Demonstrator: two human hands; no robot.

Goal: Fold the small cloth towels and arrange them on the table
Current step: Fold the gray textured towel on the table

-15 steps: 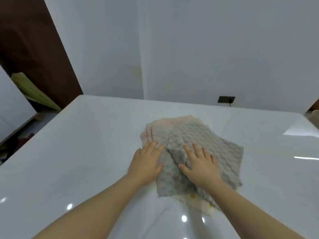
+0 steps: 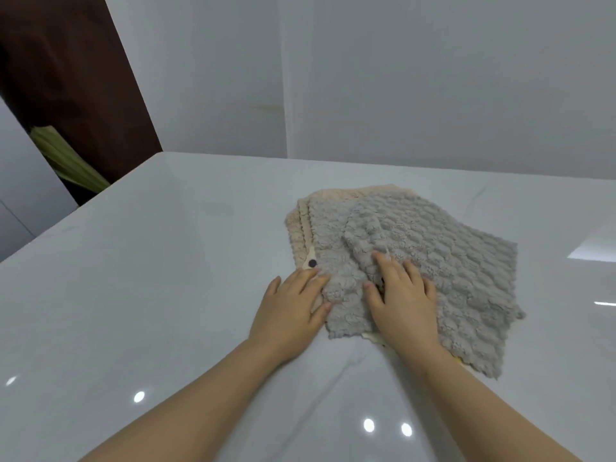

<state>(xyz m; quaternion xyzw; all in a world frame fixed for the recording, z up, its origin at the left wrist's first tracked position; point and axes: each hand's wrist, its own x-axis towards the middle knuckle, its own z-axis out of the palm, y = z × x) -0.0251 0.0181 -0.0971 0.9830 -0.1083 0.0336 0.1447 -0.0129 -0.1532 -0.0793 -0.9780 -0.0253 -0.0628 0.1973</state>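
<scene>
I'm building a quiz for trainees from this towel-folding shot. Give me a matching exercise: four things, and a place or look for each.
Things:
1 left hand
2 right hand
3 peach towel
4 table

Place or look:
a flat on the top grey towel
b glossy white
c under the grey ones, showing at the pile's far edge
d fingers on the pile's left edge

Pairs: 1-d; 2-a; 3-c; 4-b

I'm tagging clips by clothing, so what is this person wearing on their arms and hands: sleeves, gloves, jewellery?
Nothing shows. The left hand and right hand are bare, with no gloves, rings, watch or bracelet. The left forearm and right forearm are uncovered down to the frame edge, with no sleeve in view.
</scene>
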